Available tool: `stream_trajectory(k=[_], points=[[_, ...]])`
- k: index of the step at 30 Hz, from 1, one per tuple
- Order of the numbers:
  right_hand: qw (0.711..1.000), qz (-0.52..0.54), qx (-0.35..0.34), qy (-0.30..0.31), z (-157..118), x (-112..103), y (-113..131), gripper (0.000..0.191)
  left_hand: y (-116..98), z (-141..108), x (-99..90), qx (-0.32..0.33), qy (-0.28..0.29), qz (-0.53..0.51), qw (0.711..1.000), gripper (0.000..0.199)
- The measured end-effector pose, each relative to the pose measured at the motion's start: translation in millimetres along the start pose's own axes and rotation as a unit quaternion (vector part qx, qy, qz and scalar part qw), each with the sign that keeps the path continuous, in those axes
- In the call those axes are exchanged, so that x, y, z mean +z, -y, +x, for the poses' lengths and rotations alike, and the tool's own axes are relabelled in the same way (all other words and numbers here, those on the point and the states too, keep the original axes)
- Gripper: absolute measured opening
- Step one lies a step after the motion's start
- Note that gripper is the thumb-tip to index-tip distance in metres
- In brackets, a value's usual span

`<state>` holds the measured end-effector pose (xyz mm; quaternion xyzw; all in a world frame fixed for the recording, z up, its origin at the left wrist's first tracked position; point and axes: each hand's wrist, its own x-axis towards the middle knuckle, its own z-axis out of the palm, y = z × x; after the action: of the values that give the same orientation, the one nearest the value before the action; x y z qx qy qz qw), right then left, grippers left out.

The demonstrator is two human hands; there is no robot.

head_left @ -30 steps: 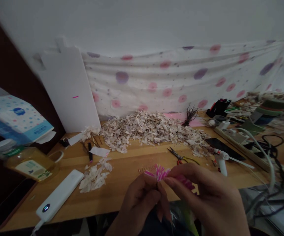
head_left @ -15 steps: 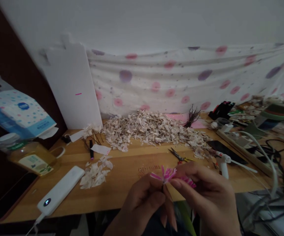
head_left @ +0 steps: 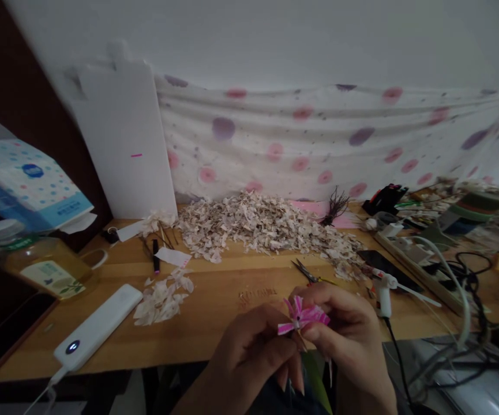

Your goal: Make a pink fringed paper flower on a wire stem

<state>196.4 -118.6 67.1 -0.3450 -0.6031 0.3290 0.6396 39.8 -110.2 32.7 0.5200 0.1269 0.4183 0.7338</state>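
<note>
A small pink-and-white striped flower (head_left: 300, 317) with a dark centre is held between my hands at the table's front edge. My left hand (head_left: 253, 346) is closed on the flower's base, thumb and index finger pinched just under the petals. From the right, my right hand (head_left: 348, 328) pinches the flower at its petals; its fingertips partly hide them. The stem is mostly hidden by my fingers. Beyond the hands lie pliers (head_left: 307, 272) and a row of small thin brown pieces (head_left: 255, 297).
A heap of dried pale petals (head_left: 253, 225) lies along the back, with a smaller pile (head_left: 162, 300) at left. A white power bank (head_left: 97, 325), a bottle (head_left: 45, 268) and a marker (head_left: 156, 257) are on the left. A glue gun (head_left: 384, 294) and power strip (head_left: 413, 259) stand right.
The pink striped piece in my right hand has come against the flower, which now faces more toward me. My right hand has moved slightly left, and the view has shifted a little.
</note>
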Motion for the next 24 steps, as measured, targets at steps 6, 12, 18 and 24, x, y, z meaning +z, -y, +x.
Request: stream_trajectory(k=[6, 12, 18, 24], points=[[0.999, 0.022, 0.024, 0.019, 4, -5, -14, 0.029, -1, 1, -0.9, -0.004, -0.013, 0.001, 1.0, 0.035], [0.981, -0.118, -0.119, -0.094, -1, -6, -18, 0.04, -10, 3, 2.7, 0.0, -0.115, 0.051, 0.992, 0.038], [0.907, -0.332, -0.247, -0.083, -10, 7, 1, 0.023, -11, 0, 4.3, -0.008, -0.182, 0.113, 0.977, 0.039], [0.862, -0.433, -0.254, -0.071, -4, 10, 7, 0.015, -5, -6, 1.4, 0.015, -0.195, 0.21, 0.958, 0.027]])
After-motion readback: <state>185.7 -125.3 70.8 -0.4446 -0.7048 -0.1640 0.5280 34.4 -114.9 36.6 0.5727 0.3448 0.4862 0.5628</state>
